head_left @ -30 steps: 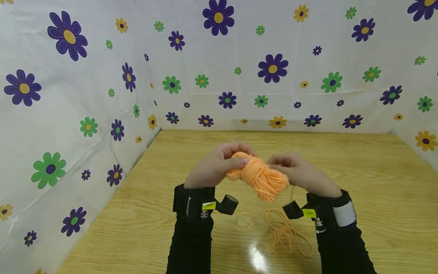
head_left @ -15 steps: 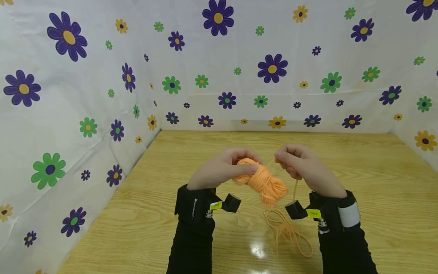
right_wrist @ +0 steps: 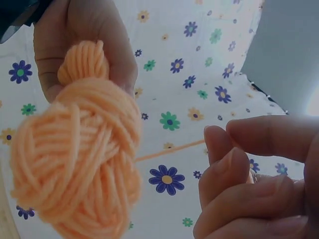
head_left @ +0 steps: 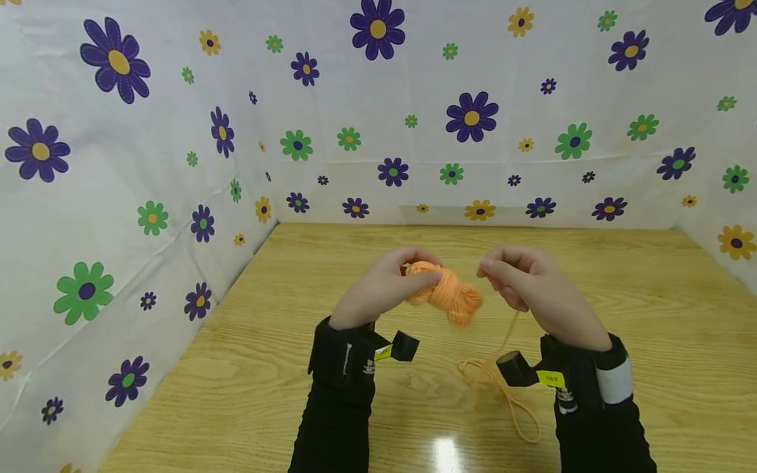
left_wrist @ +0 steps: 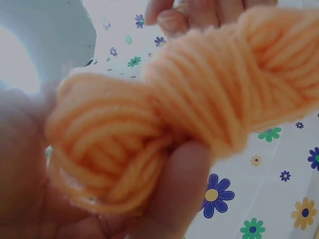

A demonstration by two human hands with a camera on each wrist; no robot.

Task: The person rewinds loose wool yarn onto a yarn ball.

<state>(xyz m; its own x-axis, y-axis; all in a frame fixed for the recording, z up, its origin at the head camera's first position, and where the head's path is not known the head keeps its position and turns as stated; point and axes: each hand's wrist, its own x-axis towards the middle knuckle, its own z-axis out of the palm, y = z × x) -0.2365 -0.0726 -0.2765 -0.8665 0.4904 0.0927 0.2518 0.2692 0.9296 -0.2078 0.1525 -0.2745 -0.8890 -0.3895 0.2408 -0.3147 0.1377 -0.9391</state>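
An orange skein of yarn (head_left: 446, 292), wound tightly round its middle, is held above the table by my left hand (head_left: 384, 286). The left thumb (left_wrist: 182, 184) presses against its wrapped waist in the left wrist view. To the right of it, my right hand (head_left: 532, 282) pinches a yarn strand (right_wrist: 172, 149) between thumb and finger. In the right wrist view that strand runs straight from the skein's side to the fingertips. More yarn drops from below the right hand to a loose looped pile (head_left: 491, 374) on the table.
The wooden table (head_left: 236, 381) spreads under both hands. White cloth with printed flowers (head_left: 378, 112) stands at its back and sides. Black wrist straps with small cameras (head_left: 514, 368) jut inward from both forearms.
My right hand has drawn away from the skein to the right, pulling a strand out. The skein has tilted and risen slightly in the left hand. Part of the loose pile has been lifted.
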